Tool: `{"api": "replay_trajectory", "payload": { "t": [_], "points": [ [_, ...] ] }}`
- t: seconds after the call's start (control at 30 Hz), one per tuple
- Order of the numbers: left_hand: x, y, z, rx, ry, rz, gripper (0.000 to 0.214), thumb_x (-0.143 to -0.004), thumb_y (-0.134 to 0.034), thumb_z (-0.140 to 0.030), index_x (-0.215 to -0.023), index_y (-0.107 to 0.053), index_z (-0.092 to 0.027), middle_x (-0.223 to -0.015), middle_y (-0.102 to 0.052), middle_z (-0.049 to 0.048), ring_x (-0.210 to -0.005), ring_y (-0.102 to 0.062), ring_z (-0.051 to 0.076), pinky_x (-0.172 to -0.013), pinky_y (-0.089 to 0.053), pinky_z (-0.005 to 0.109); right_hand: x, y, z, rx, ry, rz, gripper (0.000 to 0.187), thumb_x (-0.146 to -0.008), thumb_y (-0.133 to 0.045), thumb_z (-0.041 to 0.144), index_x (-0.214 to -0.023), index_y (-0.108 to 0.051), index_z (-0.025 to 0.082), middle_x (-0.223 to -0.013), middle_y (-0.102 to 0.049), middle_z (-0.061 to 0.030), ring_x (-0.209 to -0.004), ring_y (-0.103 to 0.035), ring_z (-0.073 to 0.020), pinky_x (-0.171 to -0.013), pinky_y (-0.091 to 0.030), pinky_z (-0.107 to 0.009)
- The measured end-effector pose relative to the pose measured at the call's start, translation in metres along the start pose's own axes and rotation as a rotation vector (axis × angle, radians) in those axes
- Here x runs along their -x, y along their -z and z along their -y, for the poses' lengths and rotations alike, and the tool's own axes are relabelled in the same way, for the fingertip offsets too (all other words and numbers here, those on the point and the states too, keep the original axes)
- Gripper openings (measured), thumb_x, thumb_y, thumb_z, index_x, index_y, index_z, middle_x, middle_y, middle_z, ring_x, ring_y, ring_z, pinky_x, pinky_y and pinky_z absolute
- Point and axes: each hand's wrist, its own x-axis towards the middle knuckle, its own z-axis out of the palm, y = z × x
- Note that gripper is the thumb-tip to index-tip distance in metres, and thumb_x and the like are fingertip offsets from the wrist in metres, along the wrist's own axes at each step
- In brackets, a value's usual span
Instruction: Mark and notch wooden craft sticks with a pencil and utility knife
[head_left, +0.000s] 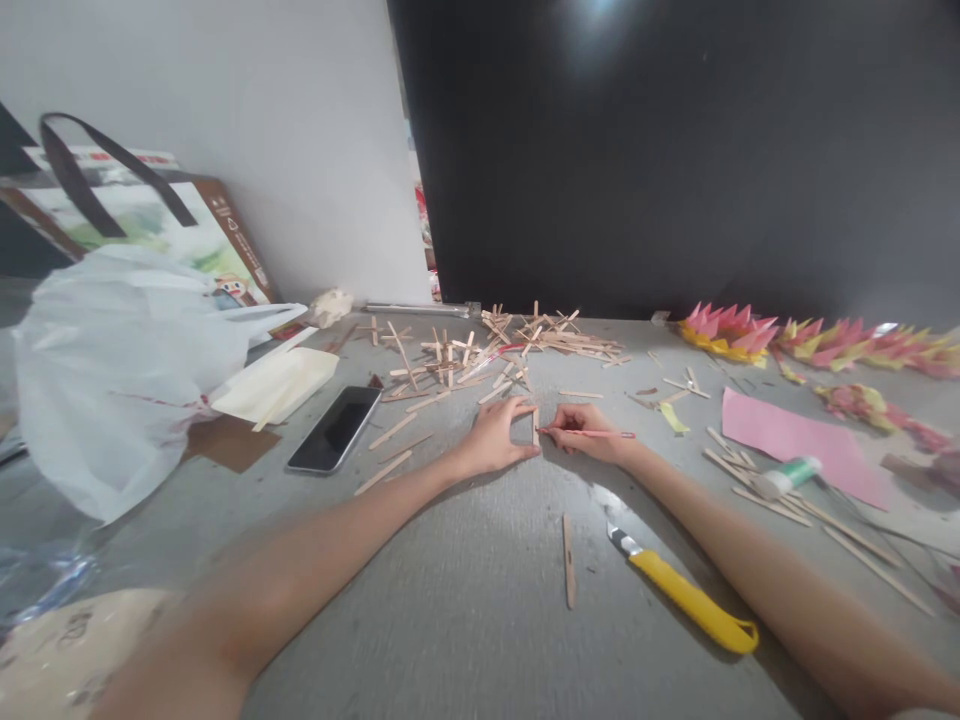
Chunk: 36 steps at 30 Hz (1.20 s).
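So the left hand has a short flat wooden stick pinned between thumb and fingers, thumb at the near end and fingertips up at the far end, so there's a rounded gap between palm and wood. The stick is right in the middle of the grey tabletop, which looks smooth but kinda speckled and scuffed. The right hand is curled around a skinny reddish pencil, its tip right at the stick's edge. Can't tell if there's any mark on the wood, too small. Closer in lies a loose pale stick with a dark slot-like spot in it, and beside that a utility knife, chunky yellow plastic handle, metal blade end pointing away. Beyond the hands is a messy heap of sticks, lots of them crossed into spiky little shapes. Left side: a glossy black phone lying flat, plus a crinkly, translucent white plastic bag. Right side: a flat sheet of matte pink paper, a green-and-white tube lying on more sticks, and a pointy, folded pink-and-yellow paper piece near the dark panel.
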Motion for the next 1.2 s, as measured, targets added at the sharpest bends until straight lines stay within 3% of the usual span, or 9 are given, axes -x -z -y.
{"api": "replay_trajectory", "payload": {
  "t": [0.6, 1.2],
  "points": [
    [0.0002, 0.0021, -0.0007, 0.013, 0.007, 0.02, 0.083, -0.076, -0.086, -0.039, -0.146, -0.044, -0.026, -0.147, -0.062, 0.0155, -0.148, -0.044, 0.039, -0.122, -0.027, 0.062, -0.0027, -0.0007, -0.0076, -0.001, 0.015, -0.039, 0.014, -0.083, -0.068, 0.028, -0.077, -0.059, 0.02, -0.054, -0.06, 0.0036, -0.049, -0.054, -0.0117, -0.05, -0.041, -0.023],
    [-0.0002, 0.001, -0.0018, -0.026, 0.002, 0.006, 0.083, -0.074, -0.089, -0.034, -0.145, -0.045, -0.025, -0.145, -0.064, 0.0142, -0.147, -0.046, 0.038, -0.121, -0.029, 0.062, -0.002, -0.002, -0.0062, 0.022, 0.02, -0.047, 0.022, -0.086, -0.071, 0.037, -0.077, -0.06, 0.02, -0.054, -0.059, 0.0039, -0.048, -0.052, -0.0112, -0.049, -0.039, -0.023]
  ]
}}
